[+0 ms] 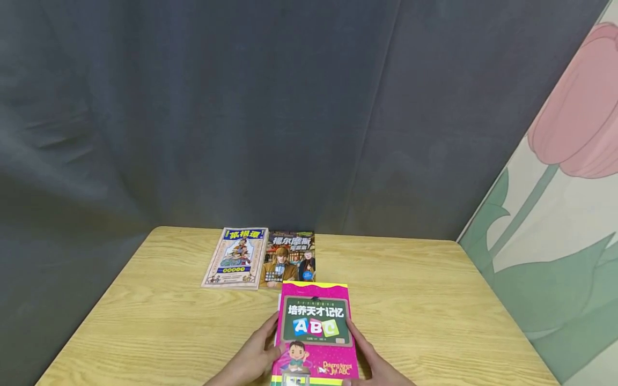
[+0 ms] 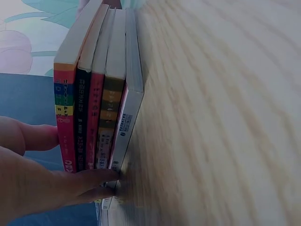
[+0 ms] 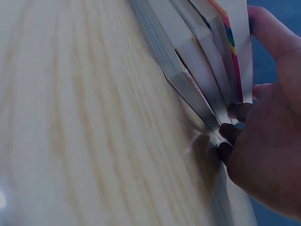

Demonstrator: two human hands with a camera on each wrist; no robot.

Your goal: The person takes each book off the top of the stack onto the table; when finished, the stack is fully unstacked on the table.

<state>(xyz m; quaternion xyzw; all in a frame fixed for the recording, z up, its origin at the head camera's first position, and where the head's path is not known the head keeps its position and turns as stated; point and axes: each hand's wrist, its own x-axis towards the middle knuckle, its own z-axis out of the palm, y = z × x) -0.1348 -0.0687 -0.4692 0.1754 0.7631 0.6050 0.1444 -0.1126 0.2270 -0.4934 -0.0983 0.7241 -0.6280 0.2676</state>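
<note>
A stack of several books, topped by a pink book with a green chalkboard panel and "ABC" on its cover, lies at the table's near edge. My left hand holds its left side; in the left wrist view its fingers lie across the spines, with the thumb at the top book. On the opposite side my right hand grips the page edges, its thumb near the top cover's lower corner. Its fingertips reach the lower books in the right wrist view.
Toward the back of the wooden table lie a pale illustrated book and a dark book with coated figures, side by side. A dark grey curtain hangs behind. Tulip-patterned wall covering stands at the right.
</note>
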